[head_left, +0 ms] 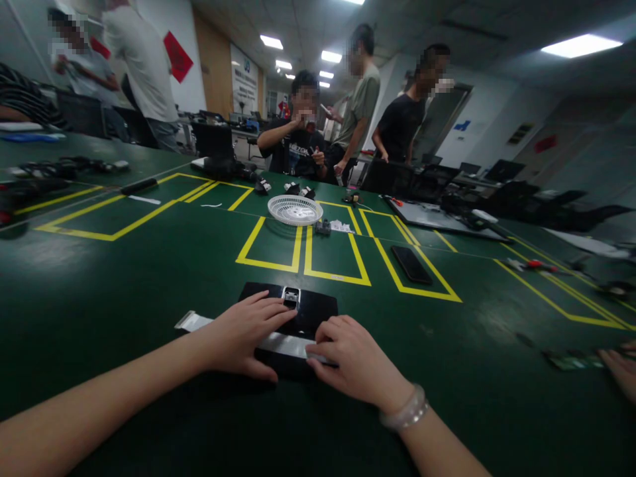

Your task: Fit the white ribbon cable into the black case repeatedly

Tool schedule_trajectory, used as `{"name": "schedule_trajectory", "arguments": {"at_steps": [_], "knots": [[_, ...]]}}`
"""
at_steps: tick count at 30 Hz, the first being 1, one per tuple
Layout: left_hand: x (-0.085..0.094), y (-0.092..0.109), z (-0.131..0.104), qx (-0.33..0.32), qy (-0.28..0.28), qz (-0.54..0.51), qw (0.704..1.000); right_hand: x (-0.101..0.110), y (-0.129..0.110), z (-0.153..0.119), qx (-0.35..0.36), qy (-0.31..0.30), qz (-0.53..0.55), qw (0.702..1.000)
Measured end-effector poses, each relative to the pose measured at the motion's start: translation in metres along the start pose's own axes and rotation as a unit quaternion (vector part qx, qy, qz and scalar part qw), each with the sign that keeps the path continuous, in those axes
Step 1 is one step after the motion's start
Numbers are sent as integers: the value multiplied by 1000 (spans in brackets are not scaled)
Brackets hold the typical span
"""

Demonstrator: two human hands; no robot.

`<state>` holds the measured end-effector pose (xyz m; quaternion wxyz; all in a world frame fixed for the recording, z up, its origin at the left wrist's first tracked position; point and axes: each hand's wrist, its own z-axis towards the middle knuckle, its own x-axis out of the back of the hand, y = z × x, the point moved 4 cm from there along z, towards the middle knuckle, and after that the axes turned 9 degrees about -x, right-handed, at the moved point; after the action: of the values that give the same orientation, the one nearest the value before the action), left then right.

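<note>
A black glossy panel [318,310] with a small metal-framed opening [291,298] lies on the green table near its front edge. Across the panel runs a flat whitish strip [285,344], whose left end sticks out past the panel. My left hand [248,328] rests on the panel and strip with its fingers spread. At the strip's right part, my right hand [345,354] has its thumb and bent fingers pressed together on the strip's end.
Yellow tape outlines mark the green table [189,278]. Beyond the panel are a white basket [295,209], small dark parts [322,228] and a phone [411,264]. Another person's hand [619,371] is at the right edge by circuit boards [576,360]. Several people are behind the table.
</note>
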<state>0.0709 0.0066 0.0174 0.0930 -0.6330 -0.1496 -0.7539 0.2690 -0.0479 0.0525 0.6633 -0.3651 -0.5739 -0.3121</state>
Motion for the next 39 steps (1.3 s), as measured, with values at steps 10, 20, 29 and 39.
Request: {"name": "schedule_trajectory", "arguments": {"at_steps": [10, 20, 29, 39], "knots": [[7, 2, 3, -9, 32, -40, 999, 2, 10, -2, -7, 80, 34, 996], [37, -66, -34, 154, 59, 47, 985, 1, 13, -3, 29, 149, 43, 987], [54, -177, -139, 454, 45, 77, 887, -7, 16, -2, 3, 95, 45, 994], [63, -201, -228, 679, 19, 28, 733, -11, 17, -2, -12, 65, 45, 997]]}}
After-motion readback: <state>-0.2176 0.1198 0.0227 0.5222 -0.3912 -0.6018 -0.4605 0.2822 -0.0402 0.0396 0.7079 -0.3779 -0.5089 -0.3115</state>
